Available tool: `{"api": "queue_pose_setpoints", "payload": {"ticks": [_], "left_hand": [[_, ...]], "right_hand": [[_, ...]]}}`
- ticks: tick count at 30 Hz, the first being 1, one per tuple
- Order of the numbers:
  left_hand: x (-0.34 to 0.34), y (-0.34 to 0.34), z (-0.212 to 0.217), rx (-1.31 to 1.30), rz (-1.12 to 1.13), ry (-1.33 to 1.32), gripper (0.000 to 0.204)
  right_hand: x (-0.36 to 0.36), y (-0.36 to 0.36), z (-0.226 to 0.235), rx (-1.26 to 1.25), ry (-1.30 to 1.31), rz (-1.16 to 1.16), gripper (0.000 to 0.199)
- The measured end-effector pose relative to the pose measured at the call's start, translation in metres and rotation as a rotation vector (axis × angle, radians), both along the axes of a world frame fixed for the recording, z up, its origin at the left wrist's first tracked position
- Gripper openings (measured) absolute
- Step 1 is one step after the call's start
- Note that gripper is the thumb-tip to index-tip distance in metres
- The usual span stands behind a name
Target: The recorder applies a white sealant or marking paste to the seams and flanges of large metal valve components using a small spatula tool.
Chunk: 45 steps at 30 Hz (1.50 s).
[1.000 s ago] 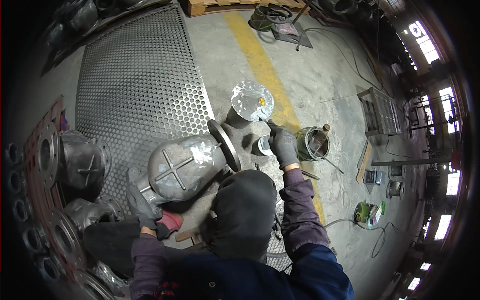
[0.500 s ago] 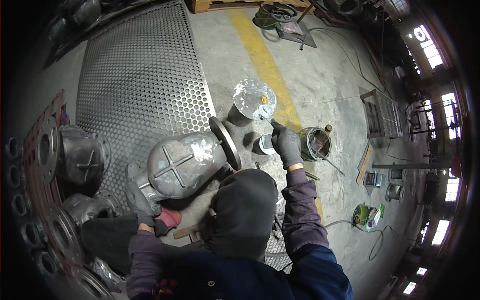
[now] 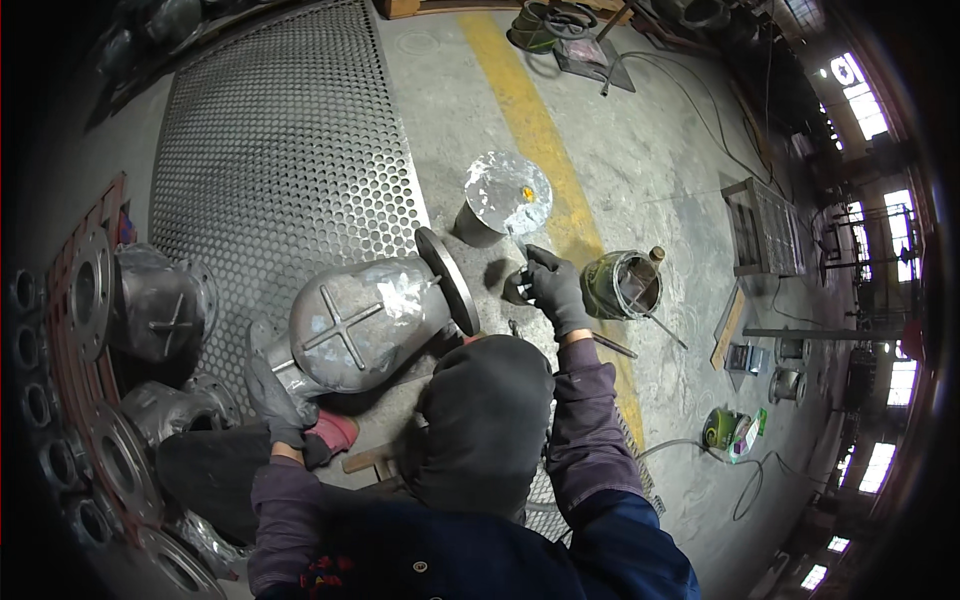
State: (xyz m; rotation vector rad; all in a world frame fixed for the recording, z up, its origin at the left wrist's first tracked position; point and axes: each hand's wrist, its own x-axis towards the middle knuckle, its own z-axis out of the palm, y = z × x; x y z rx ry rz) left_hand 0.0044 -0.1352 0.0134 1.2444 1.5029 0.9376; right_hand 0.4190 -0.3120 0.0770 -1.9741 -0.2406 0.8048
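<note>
A grey cast-metal vessel with a raised cross and a wide flange lies on its side in front of me. My gloved left hand is closed around its narrow neck end. My gloved right hand pinches a thin tool, seemingly a putty knife, its tip at the near edge of a round drum. The drum's top carries grey-white smears and an orange dab. Below the right hand stands a small tin, mostly hidden by it.
An open pail with a stick in it stands right of my right hand. Perforated metal sheet covers the floor ahead left. More flanged castings crowd the left. A yellow stripe and a hose lie farther right.
My right hand has drawn back slightly toward me and left, tool tip sliding along the drum's near edge; the hand now covers more of the small tin. My left hand stays on the neck.
</note>
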Motion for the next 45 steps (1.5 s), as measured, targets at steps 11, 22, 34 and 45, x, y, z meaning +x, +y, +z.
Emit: {"api": "queue_pose_setpoints", "payload": {"ticks": [11, 22, 34, 45], "left_hand": [[-0.014, 0.004, -0.019, -0.092, -0.026, -0.047, 0.047], [-0.009, 0.002, -0.009, -0.081, 0.001, -0.022, 0.052], [-0.018, 0.007, -0.024, 0.030, -0.031, 0.120, 0.051], [-0.023, 0.009, -0.038, -0.073, -0.016, -0.073, 0.049]], "right_hand": [[-0.001, -0.011, -0.019, -0.383, -0.838, 0.213, 0.037], [0.006, 0.000, 0.014, -0.192, -0.246, 0.200, 0.035], [0.011, -0.013, 0.022, 0.035, 0.148, -0.062, 0.039], [0.019, 0.002, -0.003, -0.001, 0.046, 0.045, 0.036]]}}
